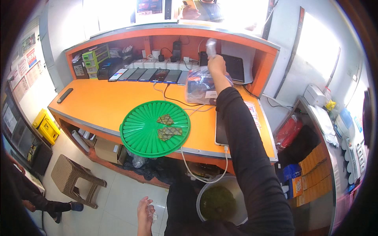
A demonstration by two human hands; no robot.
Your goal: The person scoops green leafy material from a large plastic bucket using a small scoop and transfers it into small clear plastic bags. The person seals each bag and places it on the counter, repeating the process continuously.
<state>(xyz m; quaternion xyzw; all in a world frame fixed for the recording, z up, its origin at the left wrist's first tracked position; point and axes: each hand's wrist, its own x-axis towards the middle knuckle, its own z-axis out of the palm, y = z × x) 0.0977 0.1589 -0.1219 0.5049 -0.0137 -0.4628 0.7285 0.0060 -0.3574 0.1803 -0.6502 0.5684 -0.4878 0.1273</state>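
My right hand (217, 65) reaches over the back of the orange counter, closed on a clear, shiny plastic item (211, 47), perhaps a bottle or bag. Below it a plastic-wrapped package (200, 85) lies on the counter. My left hand (145, 208) is low in front of me, its fingers curled on a small piece of clear plastic (154, 216). A round green ribbed plastic lid (141, 129) rests at the counter's front edge. On it lie two greenish-brown patterned pieces (169, 133). Under the counter's edge stands a bucket (243, 203) with a dark green mass inside.
Several phones (147, 75) lie in a row at the back. A tablet-like device (221, 129) with a hanging white cable (189, 171) is near my right arm. A woven-pattern plastic stool (66, 174) stands at left, near another person's leg (59, 206). A shelf unit is at right.
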